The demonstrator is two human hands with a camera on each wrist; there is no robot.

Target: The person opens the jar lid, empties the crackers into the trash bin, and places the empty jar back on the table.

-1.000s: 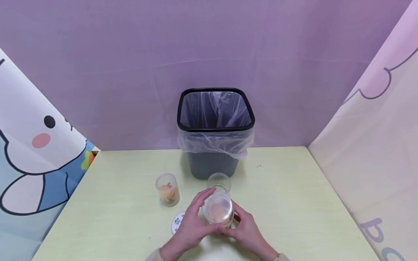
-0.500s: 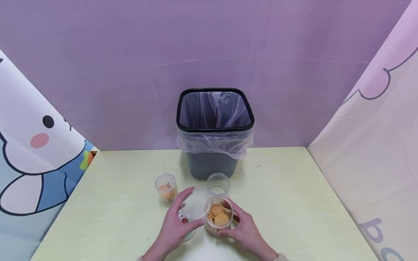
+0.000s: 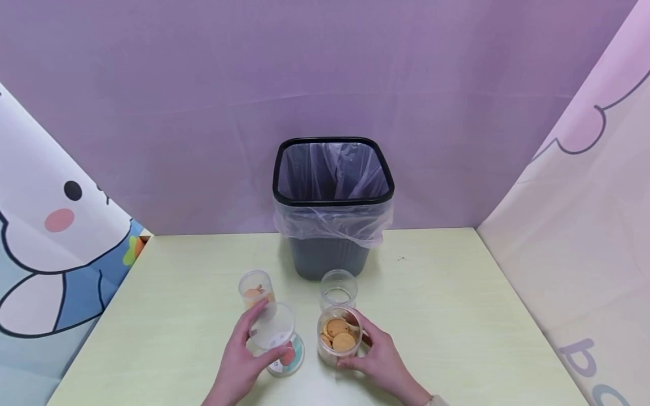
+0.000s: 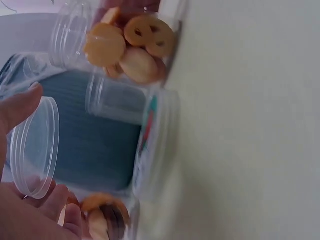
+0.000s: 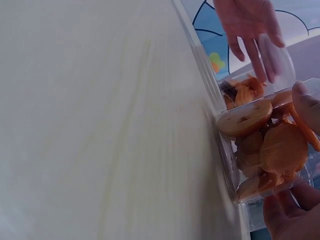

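The left hand's (image 3: 240, 354) fingers pinch the clear lid (image 3: 272, 324) by its edge; the right hand's (image 3: 378, 356) curl round the jar (image 3: 330, 357) of cookies (image 3: 343, 341), upright on the tabletop (image 3: 437, 321). The jar lies at 3 o'clock from the lid, nearer the right hand. Half a second ago the lid was beside the jar's rim; now it is farther toward 9 o'clock.
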